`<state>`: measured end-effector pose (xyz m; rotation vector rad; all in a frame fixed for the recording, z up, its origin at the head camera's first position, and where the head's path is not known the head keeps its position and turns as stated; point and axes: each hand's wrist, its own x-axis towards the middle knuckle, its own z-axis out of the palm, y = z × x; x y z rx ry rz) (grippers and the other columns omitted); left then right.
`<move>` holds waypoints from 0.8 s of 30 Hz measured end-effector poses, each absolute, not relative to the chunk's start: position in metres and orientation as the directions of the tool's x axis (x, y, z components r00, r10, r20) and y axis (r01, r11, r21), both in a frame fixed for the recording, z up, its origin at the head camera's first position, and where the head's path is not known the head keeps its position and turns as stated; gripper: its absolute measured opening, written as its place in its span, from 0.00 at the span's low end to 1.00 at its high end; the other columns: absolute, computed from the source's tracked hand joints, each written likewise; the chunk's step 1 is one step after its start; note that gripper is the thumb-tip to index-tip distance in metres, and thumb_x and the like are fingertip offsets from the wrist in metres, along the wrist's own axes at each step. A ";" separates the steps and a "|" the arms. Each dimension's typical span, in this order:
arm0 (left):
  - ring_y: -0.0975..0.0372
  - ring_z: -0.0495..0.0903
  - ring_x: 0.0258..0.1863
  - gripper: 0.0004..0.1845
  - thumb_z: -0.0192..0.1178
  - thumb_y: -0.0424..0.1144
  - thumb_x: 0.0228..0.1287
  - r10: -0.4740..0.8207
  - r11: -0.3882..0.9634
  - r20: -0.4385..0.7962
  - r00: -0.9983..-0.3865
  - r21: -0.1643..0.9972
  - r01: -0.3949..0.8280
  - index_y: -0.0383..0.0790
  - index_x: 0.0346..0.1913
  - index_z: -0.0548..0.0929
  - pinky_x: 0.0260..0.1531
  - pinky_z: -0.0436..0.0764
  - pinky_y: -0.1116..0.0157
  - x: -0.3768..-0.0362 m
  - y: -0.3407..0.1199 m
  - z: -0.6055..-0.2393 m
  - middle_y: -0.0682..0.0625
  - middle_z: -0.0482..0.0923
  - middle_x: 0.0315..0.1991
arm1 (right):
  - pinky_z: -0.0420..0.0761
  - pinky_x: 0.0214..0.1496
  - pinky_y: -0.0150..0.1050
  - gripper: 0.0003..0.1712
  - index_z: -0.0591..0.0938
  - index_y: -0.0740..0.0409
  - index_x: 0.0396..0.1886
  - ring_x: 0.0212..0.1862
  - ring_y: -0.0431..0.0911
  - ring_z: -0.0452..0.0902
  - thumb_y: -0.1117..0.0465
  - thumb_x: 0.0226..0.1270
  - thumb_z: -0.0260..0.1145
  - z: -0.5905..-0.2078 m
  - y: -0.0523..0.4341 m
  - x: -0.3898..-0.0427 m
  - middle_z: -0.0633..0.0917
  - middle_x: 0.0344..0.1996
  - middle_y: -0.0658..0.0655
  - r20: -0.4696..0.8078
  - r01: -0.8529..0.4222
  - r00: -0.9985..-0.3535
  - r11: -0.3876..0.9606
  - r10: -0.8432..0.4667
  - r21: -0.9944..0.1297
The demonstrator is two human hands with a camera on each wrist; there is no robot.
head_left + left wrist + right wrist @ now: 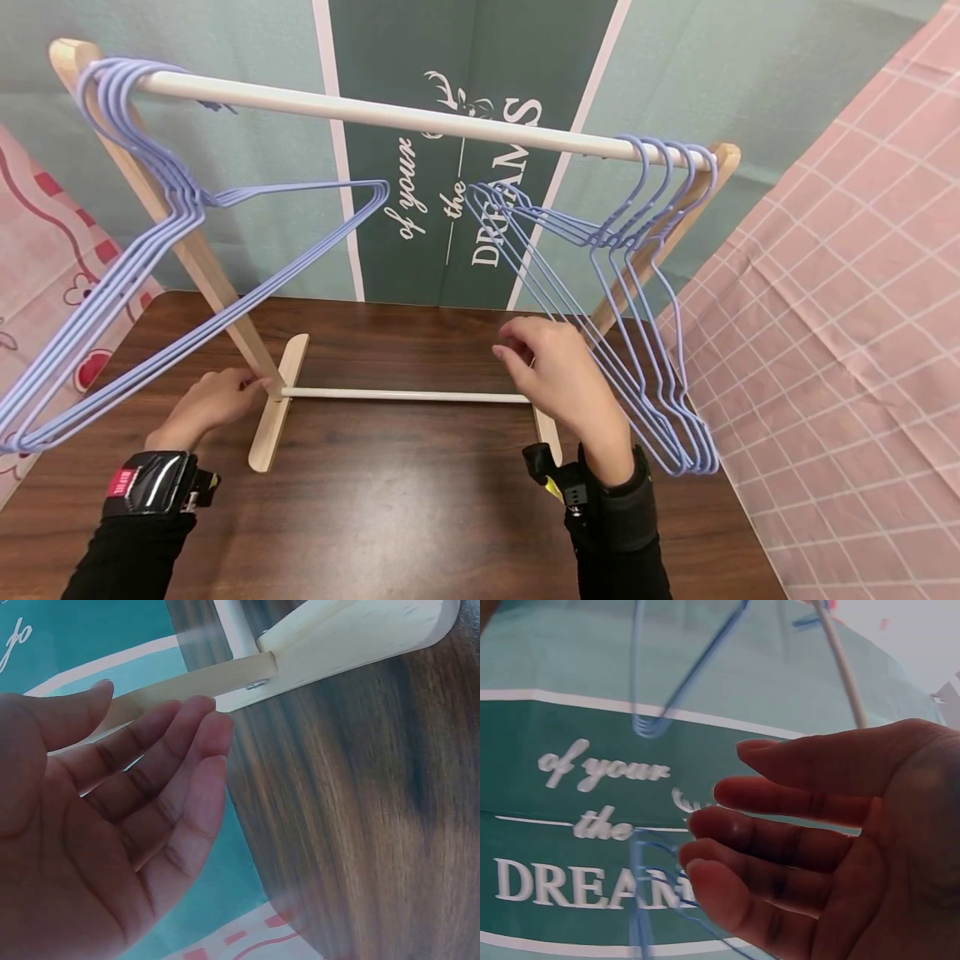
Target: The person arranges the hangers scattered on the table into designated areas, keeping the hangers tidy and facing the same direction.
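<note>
A small wooden garment rack with a white top rail (390, 112) stands on the table, blue hangers at both ends. My left hand (213, 400) is low beside the left wooden post (206, 271), fingertips close to where it meets the foot (268, 433). In the left wrist view the fingers of that hand (142, 802) are softly bent, holding nothing. My right hand (566, 375) hovers left of the right group of hangers (637, 333), overlapping them in the head view. Its fingers (772, 862) are loosely curved around air. The left group of hangers (112, 267) hangs above my left hand.
A white lower bar (405, 395) joins the rack's feet close over the brown table (390, 517). Behind stands a green curtain (405, 33) with white lettering. Pink cloth (847, 333) covers the right side, and a patterned pink cloth (45, 250) the left.
</note>
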<state>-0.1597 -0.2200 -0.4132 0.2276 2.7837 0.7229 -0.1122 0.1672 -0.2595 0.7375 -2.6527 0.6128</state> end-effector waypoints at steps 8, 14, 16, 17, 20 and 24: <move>0.57 0.68 0.22 0.24 0.44 0.46 0.70 0.211 0.866 -0.235 -0.949 0.494 0.070 0.25 0.49 0.75 0.22 0.65 0.61 -0.158 -0.220 -0.416 0.44 0.72 0.25 | 0.68 0.27 0.34 0.02 0.81 0.59 0.29 0.22 0.38 0.66 0.64 0.58 0.66 -0.293 0.160 -0.114 0.73 0.19 0.47 0.285 -0.507 -0.859 0.784 -0.426 -0.358; 0.39 0.74 0.39 0.22 0.45 0.44 0.69 0.223 0.875 -0.222 -0.949 0.475 0.094 0.25 0.50 0.76 0.32 0.71 0.50 -0.158 -0.221 -0.421 0.28 0.74 0.43 | 0.67 0.29 0.33 0.03 0.80 0.57 0.28 0.21 0.39 0.65 0.63 0.58 0.66 -0.327 0.163 -0.121 0.71 0.17 0.45 0.226 -0.517 -0.856 0.749 -0.465 -0.414; 0.35 0.72 0.44 0.22 0.45 0.44 0.69 0.223 0.874 -0.216 -0.951 0.476 0.097 0.26 0.50 0.76 0.34 0.71 0.47 -0.157 -0.221 -0.422 0.27 0.73 0.45 | 0.67 0.27 0.32 0.03 0.80 0.58 0.29 0.22 0.39 0.66 0.63 0.58 0.66 -0.341 0.166 -0.123 0.72 0.18 0.45 0.209 -0.516 -0.855 0.741 -0.474 -0.430; 0.35 0.72 0.43 0.22 0.45 0.44 0.69 0.224 0.873 -0.215 -0.951 0.478 0.097 0.26 0.50 0.76 0.34 0.71 0.47 -0.157 -0.222 -0.423 0.27 0.74 0.44 | 0.67 0.27 0.31 0.04 0.80 0.58 0.30 0.22 0.39 0.67 0.62 0.58 0.66 -0.348 0.167 -0.124 0.72 0.19 0.46 0.203 -0.512 -0.857 0.740 -0.474 -0.436; 0.41 0.75 0.38 0.20 0.45 0.43 0.69 0.225 0.869 -0.192 -0.955 0.483 0.108 0.27 0.47 0.77 0.31 0.70 0.51 -0.157 -0.222 -0.426 0.30 0.76 0.40 | 0.69 0.28 0.32 0.06 0.81 0.61 0.35 0.24 0.40 0.70 0.63 0.58 0.65 -0.367 0.173 -0.126 0.75 0.21 0.48 0.204 -0.492 -0.869 0.744 -0.451 -0.452; 0.52 0.71 0.27 0.18 0.45 0.42 0.70 0.223 0.863 -0.166 -0.961 0.492 0.115 0.29 0.41 0.79 0.24 0.66 0.58 -0.155 -0.222 -0.429 0.39 0.74 0.28 | 0.72 0.30 0.34 0.10 0.80 0.63 0.41 0.26 0.40 0.72 0.65 0.60 0.63 -0.391 0.184 -0.127 0.78 0.25 0.51 0.220 -0.442 -0.897 0.766 -0.383 -0.467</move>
